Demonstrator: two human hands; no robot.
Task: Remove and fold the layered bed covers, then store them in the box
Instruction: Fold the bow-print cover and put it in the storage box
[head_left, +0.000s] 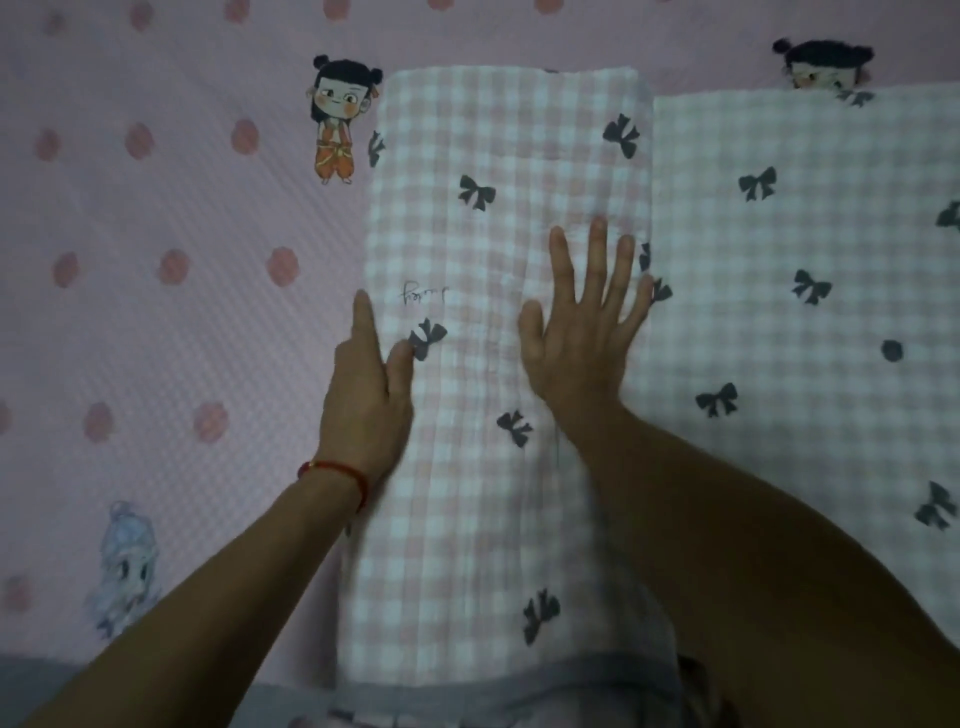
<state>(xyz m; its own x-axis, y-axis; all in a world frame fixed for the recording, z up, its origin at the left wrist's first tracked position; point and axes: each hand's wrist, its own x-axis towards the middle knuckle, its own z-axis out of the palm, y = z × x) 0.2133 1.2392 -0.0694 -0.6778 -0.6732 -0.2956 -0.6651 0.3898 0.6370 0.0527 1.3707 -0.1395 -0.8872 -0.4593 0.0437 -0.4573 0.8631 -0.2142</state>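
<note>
A pink-and-white checked cover with dark bows lies folded into a long thick strip down the middle of the bed. My right hand presses flat on top of it, fingers spread. My left hand, with a red string at the wrist, rests against the strip's left edge, index finger stretched along the fold. A paler part of the same checked fabric lies flat to the right. The storage box is out of view.
Under everything lies a pink sheet with red dots and printed cartoon figures, filling the left side. A grey band runs along the folded strip's near end.
</note>
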